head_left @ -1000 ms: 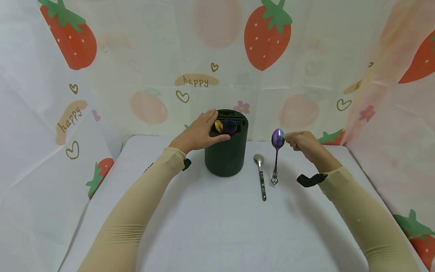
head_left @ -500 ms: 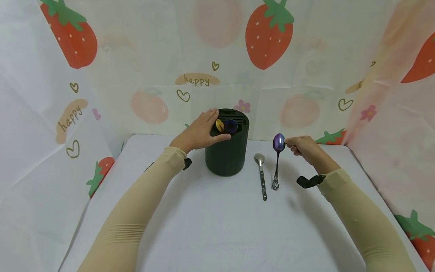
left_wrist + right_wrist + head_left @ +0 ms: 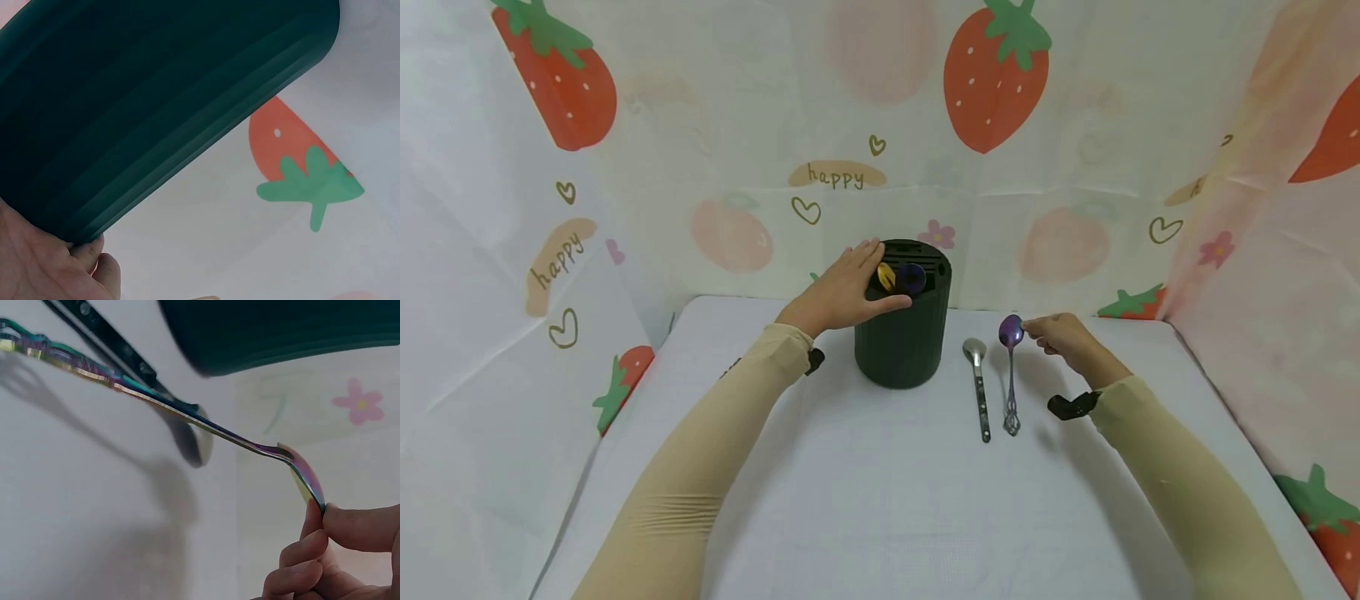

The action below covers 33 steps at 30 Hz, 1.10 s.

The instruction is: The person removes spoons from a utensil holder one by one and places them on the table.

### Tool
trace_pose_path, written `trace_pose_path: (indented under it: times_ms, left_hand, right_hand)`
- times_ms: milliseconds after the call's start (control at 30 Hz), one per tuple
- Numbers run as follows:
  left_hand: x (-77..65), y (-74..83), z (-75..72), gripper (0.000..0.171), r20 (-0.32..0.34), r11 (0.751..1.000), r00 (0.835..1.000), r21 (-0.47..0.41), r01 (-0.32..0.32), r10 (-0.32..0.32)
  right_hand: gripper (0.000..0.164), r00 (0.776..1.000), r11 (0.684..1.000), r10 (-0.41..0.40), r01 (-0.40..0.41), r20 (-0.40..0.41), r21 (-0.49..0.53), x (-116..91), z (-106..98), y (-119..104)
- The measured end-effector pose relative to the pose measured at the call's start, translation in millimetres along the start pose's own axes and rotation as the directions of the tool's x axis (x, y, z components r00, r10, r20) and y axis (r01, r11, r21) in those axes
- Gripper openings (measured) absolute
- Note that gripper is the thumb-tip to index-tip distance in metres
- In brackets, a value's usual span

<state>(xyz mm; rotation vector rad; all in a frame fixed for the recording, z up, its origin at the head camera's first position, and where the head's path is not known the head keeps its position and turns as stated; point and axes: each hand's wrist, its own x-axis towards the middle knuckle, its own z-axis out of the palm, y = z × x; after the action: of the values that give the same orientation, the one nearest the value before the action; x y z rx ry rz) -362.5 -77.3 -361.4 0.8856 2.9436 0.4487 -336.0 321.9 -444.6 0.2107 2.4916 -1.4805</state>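
Note:
My left hand [image 3: 842, 293] grips the top of a dark green utensil holder [image 3: 898, 350], thumb across the front of its rim and fingers along the left. In the left wrist view its ribbed wall [image 3: 162, 106] fills the upper left. A gold utensil head [image 3: 886, 276] and a dark purple one [image 3: 911, 279] show inside the opening. Right of the holder, my right hand [image 3: 1063, 336] pinches a purple iridescent spoon [image 3: 1011, 331] by the bowl's tip, between thumb and fingertips. Its ornate handle [image 3: 69, 355] points toward the front of the table.
A silver spoon with a black riveted handle [image 3: 981, 408] lies on the white table [image 3: 850, 500], between the holder and the purple spoon. Behind the table hangs a strawberry-printed cloth [image 3: 737, 108], which continues along both sides.
My right hand has lowered the purple spoon and brought it toward the front, its handle end nearer the table's front now. My left hand stays on the holder.

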Motion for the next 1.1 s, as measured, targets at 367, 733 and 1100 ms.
trace_pose_path:
  times_ms: [367, 733, 1100]
  left_hand:
    - [2.2, 1.0, 2.7, 0.117, 0.006, 1.000, 1.000, 0.001, 0.002, -0.002]
    - [2.6, 3.0, 4.8, 0.117, 0.004, 1.000, 1.000, -0.010, 0.000, 0.000]
    - [-0.3, 0.7, -1.7, 0.118, 0.009, 1.000, 1.000, -0.013, -0.002, 0.002]
  right_hand:
    - [0.038, 0.999, 0.999, 0.040, -0.039, 0.022, -0.024, 17.8, 14.0, 22.9]
    - [0.033, 0.996, 0.996, 0.088, -0.088, 0.003, -0.006, 27.4, 21.1, 33.4]
    - [0.032, 0.996, 0.995, 0.084, -0.085, -0.021, -0.054, 32.7, 28.9, 33.3]
